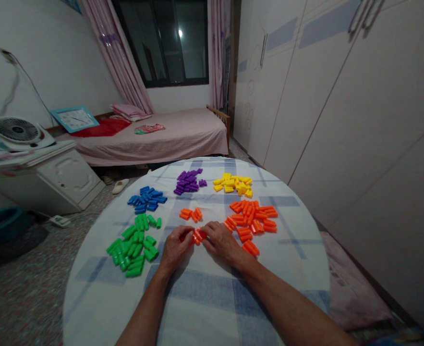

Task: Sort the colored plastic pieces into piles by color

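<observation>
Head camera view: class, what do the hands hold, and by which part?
Small orange plastic tubes, pinched at their sides between the left hand and right hand; the contact is partly hidden.

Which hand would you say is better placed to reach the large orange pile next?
Probably the right hand: it rests beside the large orange pile, while the left hand sits farther off, nearer the green plastic pieces.
</observation>
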`<action>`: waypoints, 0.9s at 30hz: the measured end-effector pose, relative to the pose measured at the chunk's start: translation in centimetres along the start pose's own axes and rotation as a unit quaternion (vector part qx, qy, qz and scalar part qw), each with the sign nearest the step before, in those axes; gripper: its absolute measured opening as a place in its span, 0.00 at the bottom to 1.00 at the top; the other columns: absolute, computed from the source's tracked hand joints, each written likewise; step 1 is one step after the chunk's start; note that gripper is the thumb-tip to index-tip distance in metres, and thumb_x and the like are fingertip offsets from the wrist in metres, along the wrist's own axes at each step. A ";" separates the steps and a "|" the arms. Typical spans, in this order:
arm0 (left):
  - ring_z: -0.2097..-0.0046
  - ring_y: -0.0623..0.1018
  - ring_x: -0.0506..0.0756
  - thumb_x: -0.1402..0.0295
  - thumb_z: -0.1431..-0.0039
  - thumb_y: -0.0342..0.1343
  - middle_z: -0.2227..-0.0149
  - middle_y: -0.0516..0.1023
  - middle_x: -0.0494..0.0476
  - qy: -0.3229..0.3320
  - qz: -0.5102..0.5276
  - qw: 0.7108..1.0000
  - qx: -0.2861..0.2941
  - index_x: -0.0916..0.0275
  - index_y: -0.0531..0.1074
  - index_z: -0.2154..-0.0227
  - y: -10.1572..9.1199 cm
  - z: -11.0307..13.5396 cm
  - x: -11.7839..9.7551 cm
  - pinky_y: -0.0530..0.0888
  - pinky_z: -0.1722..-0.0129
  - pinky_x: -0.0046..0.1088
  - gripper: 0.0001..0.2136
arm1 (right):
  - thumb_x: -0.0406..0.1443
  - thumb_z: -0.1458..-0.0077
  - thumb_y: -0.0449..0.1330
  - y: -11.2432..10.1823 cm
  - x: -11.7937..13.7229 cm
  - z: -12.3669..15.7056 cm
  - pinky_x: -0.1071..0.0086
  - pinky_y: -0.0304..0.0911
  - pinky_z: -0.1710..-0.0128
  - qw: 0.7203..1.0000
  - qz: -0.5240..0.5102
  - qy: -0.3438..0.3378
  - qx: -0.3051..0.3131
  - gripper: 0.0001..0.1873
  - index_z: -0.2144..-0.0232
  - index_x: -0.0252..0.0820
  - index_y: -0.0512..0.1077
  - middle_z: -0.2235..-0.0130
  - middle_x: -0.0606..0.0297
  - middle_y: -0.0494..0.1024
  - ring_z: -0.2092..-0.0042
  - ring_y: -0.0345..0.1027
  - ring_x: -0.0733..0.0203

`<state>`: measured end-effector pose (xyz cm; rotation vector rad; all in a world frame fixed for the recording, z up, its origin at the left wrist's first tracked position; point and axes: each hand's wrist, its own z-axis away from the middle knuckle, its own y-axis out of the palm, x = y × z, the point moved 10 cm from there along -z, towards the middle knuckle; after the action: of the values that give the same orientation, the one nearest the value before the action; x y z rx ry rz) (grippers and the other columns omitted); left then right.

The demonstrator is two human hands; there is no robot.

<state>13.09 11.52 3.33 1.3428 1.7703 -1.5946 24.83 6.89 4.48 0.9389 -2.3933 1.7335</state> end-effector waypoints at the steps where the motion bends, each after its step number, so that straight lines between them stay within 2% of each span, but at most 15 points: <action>1: 0.62 0.77 0.54 0.63 0.45 0.51 0.66 0.79 0.55 -0.001 0.000 1.000 0.000 0.62 0.75 0.67 0.0 0.0 0.0 0.72 0.59 0.30 0.10 | 0.35 0.41 0.54 0.0 0.0 0.0 0.67 0.58 0.57 1.000 0.000 0.000 -0.001 0.07 0.60 0.41 0.69 0.60 0.61 0.72 0.58 0.63 0.61; 8: 0.61 0.76 0.54 0.63 0.45 0.50 0.64 0.79 0.55 -0.005 0.003 1.000 0.007 0.62 0.75 0.66 0.1 0.0 0.4 0.71 0.58 0.30 0.11 | 0.33 0.43 0.56 0.3 0.0 0.0 0.67 0.56 0.56 1.000 -0.011 -0.008 0.001 0.10 0.57 0.42 0.69 0.59 0.61 0.71 0.57 0.62 0.60; 27: 0.61 0.76 0.54 0.63 0.43 0.50 0.65 0.78 0.55 0.002 0.000 1.000 0.015 0.62 0.75 0.66 0.3 0.0 0.8 0.70 0.58 0.29 0.11 | 0.33 0.43 0.56 0.4 -0.2 0.0 0.68 0.57 0.55 1.000 -0.018 -0.008 0.012 0.10 0.57 0.41 0.69 0.58 0.60 0.71 0.57 0.62 0.60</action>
<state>12.97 11.76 2.50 1.3592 1.7558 -1.6253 24.82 7.03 4.09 0.9956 -2.3545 1.7538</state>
